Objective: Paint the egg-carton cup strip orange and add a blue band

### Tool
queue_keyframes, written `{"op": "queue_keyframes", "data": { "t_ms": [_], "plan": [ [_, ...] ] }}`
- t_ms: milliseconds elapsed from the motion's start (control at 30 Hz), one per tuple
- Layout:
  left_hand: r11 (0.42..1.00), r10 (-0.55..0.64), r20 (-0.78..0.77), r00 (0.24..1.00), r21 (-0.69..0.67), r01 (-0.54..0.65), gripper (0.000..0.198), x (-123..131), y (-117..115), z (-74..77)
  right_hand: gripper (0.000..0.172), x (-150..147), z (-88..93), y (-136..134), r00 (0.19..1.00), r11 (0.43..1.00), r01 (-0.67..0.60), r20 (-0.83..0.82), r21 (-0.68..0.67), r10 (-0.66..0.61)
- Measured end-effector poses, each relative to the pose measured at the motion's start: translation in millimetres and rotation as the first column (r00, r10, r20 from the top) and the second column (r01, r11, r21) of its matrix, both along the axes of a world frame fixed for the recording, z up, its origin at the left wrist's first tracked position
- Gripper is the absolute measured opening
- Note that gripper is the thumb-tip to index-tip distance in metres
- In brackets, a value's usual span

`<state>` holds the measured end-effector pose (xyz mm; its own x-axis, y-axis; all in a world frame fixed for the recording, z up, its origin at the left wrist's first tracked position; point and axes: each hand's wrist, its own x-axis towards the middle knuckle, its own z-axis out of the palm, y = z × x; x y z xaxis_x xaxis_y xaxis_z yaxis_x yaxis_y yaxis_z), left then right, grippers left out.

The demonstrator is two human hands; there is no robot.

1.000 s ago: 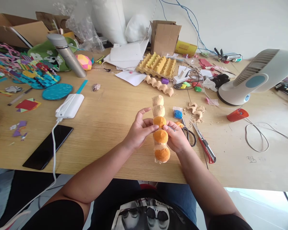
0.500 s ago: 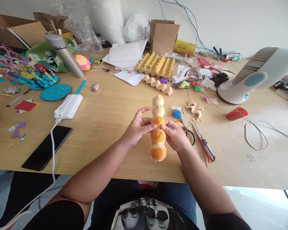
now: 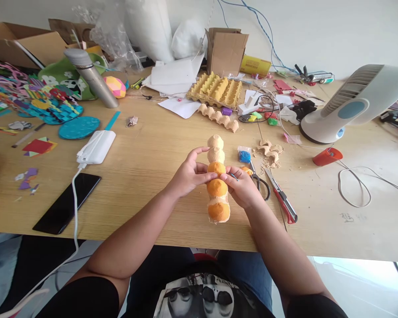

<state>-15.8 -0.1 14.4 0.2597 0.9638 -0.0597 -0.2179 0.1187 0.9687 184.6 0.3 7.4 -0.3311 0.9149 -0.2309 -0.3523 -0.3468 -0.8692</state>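
A strip of egg-carton cups [image 3: 216, 179] stands lengthwise over the wooden table [image 3: 146, 176]; its three near cups are painted orange, the far two are bare tan. My left hand [image 3: 189, 174] grips the strip's left side with thumb and fingers around the middle cups. On the strip's right side my right hand [image 3: 240, 187] pinches it, and a thin dark stick, perhaps a brush, pokes out between its fingers. Both hands meet at the third cup.
Scissors [image 3: 260, 185] and a red utility knife [image 3: 283, 202] lie just right of my hands, with carton scraps [image 3: 270, 152] beyond. A phone [image 3: 66, 203] and power bank [image 3: 97, 146] lie left. A fan [image 3: 353, 106], yellow egg tray [image 3: 216, 89], red cap [image 3: 327, 157] and paper crafts [image 3: 43, 104] fill the back.
The strip and both hands have shifted slightly left and toward me. The grip is the same.
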Motion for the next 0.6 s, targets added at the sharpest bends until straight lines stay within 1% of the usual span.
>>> {"op": "queue_keyframes", "data": {
  "t_ms": [100,167,233,333,400,500,600],
  "plan": [
    [1.000,0.009,0.014,1.000,-0.003,-0.009,0.098,0.7,-0.7,0.3,0.052,-0.7,0.2,-0.2,1.000,1.000,0.013,-0.019,-0.022,-0.013],
    [1.000,0.018,0.037,0.999,-0.004,-0.018,0.100,1.7,-1.3,-0.2,0.050,-0.5,0.8,-0.2,1.000,1.000,0.022,-0.001,-0.003,-0.022],
    [1.000,0.015,0.097,0.995,-0.010,-0.015,0.103,2.7,-1.6,-0.9,0.048,0.2,1.7,-0.3,0.999,0.999,0.030,0.013,0.031,-0.030],
    [0.999,0.004,0.224,0.975,-0.046,0.006,0.097,3.9,-1.7,-0.8,0.047,1.3,3.0,-0.5,1.000,0.997,0.030,0.003,0.067,-0.030],
    [0.998,0.018,0.272,0.962,-0.070,0.001,0.091,4.7,-1.9,0.6,0.047,1.4,3.2,-1.0,1.000,0.998,0.005,-0.019,0.065,-0.004],
    [0.997,0.044,0.282,0.958,-0.074,-0.024,0.088,6.5,-2.9,2.8,0.049,0.2,2.3,-2.1,0.998,0.999,-0.013,-0.054,0.047,0.015],
    [0.998,0.048,0.281,0.959,-0.055,-0.034,0.087,8.1,-4.1,1.8,0.050,-1.4,1.0,-2.9,0.999,0.999,0.009,-0.040,0.048,-0.007]
  ]
}}
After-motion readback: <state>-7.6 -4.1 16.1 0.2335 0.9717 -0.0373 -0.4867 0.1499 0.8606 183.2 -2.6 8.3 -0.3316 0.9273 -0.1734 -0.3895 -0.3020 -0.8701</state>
